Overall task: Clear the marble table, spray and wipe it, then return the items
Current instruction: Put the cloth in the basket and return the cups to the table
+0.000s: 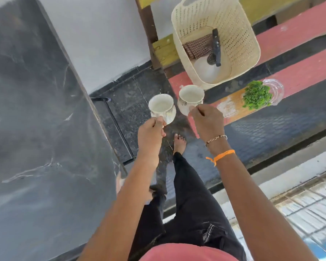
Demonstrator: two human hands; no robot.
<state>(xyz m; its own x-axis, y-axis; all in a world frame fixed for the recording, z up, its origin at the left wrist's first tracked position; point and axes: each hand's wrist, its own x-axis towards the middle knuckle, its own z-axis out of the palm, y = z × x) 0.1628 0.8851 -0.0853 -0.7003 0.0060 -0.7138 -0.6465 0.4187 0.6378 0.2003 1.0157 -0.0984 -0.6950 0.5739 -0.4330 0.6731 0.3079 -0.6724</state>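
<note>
Gripping white cup (pixel 162 108) in L hand (pixel 151 131), 2nd cup (pixel 190 98) in R hand (pixel 207 119)

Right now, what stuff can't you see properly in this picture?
Head view only:
- Marble table: cut off by the left and bottom edges.
- Spray bottle: its lower part sits behind the basket wall.
- Checked cloth: partly behind the bottle.
- Cup handles: covered by the left hand and right hand.

two upright white cups (pixel 161 108) (pixel 190 98), midair
</note>
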